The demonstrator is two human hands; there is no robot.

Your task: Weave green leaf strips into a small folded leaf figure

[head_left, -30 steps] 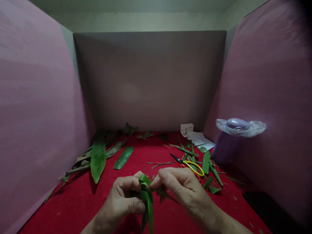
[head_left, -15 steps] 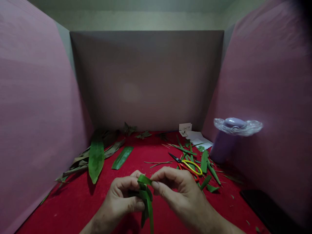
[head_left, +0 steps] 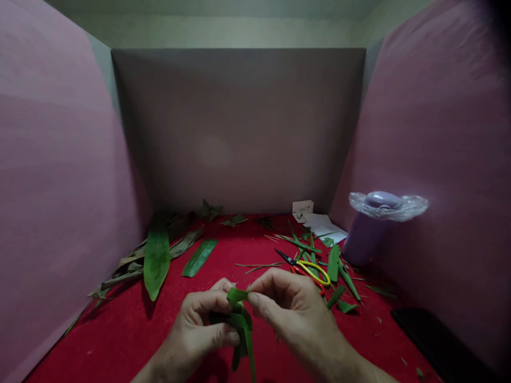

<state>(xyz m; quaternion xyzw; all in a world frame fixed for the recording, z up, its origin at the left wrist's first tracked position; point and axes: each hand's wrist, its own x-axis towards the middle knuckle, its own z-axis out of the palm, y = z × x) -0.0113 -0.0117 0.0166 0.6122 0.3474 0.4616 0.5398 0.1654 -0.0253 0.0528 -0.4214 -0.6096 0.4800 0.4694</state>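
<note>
Between my hands is a folded green leaf strip [head_left: 241, 320], looped at the top, with narrow ends hanging below. My left hand [head_left: 203, 324] grips its folded body between thumb and fingers. With thumb and forefinger, my right hand [head_left: 293, 314] pinches the end of the upper loop. Behind my right hand lie scissors [head_left: 305, 267] with one yellow and one red handle. A cut piece of broad leaf [head_left: 200, 257] rests beyond my left hand. How the strip is folded inside my left fingers is hidden.
Long leaves [head_left: 157, 263] pile up at the left wall. Cut leaf strips [head_left: 334, 263] and white papers [head_left: 325, 226] lie to the right. A purple bottle [head_left: 365, 236] with clear plastic round its top stands by the right wall, a black phone-like slab [head_left: 435, 340] nearer me.
The looped end of the strip has turned flatter and sits slightly lower. My right hand has risen a little at the knuckles, still pinching it. My left grip is nearly the same.
</note>
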